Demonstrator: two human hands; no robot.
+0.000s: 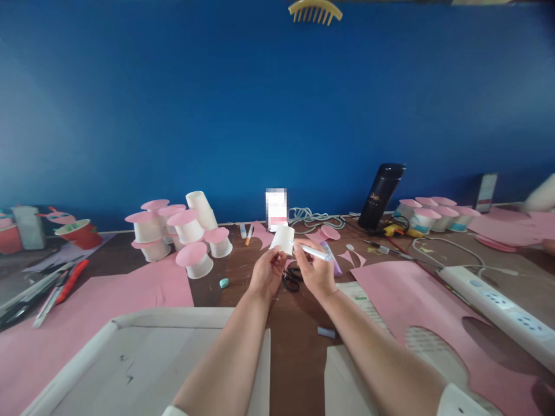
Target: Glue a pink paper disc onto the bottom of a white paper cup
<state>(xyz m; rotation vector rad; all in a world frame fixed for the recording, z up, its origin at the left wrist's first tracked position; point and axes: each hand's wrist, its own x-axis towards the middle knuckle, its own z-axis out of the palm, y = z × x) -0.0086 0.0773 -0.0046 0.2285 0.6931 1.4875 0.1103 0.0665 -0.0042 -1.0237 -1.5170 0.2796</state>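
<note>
Over the middle of the desk, my left hand (267, 271) is closed on a white paper cup (284, 237), which lies tilted in the fingers. My right hand (318, 274) grips a white marker (315, 251) with its tip end against the cup's side. Black-handled scissors (292, 282) lie on the desk between my wrists. A purple tube-like item (333, 259) sits just behind my right hand, partly hidden by it. Left of the cup stand several white paper cups topped with pink paper discs (193, 255), along with a tilted stack of plain cups (202, 209).
Behind the cup a phone (276, 209) leans at the blue wall, beside a coiled cable (310, 218). A black flask (381, 196) and a power strip (498, 306) stand right. Pink paper sheets (416, 294) and a grey box lid (173, 370) lie near. A person's hand (550, 247) shows far right.
</note>
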